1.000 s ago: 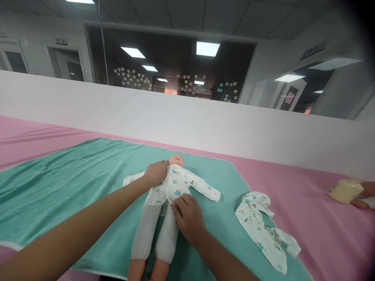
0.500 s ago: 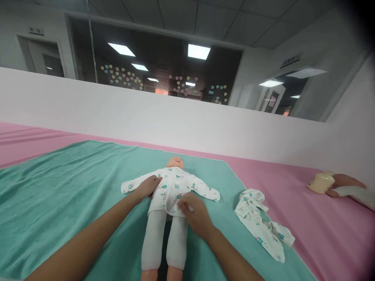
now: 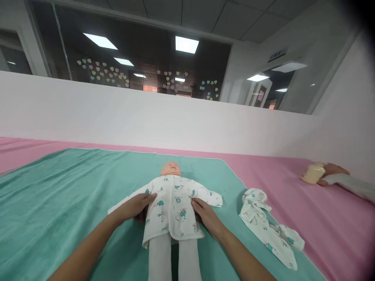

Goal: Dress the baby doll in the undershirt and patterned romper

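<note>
A baby doll [image 3: 171, 168] lies on its back, its head away from me. It wears a white shirt [image 3: 179, 218] with a teal print, the two front panels meeting down the middle, and white leggings [image 3: 159, 257]. My left hand [image 3: 140, 207] clasps the left side of the doll's torso, thumb on the shirt and fingers partly hidden underneath. On the opposite side my right hand [image 3: 207, 216] holds the torso the same way, its fingertips on the shirt's edge. Both sleeves spread outward.
The doll rests on a teal blanket [image 3: 73, 195] over a pink sheet [image 3: 278, 175]. Crumpled printed baby clothing [image 3: 265, 226] lies to the right. Farther right is a second doll's limb or body in white cloth [image 3: 348, 183] beside a pale yellow bottle-like item [image 3: 313, 173]. A white wall [image 3: 146, 121] stands behind.
My right hand has left the shirt's lower front and moved up to the torso's right side. The front panel now lies flat. The doll appears nearer and the view has shifted.
</note>
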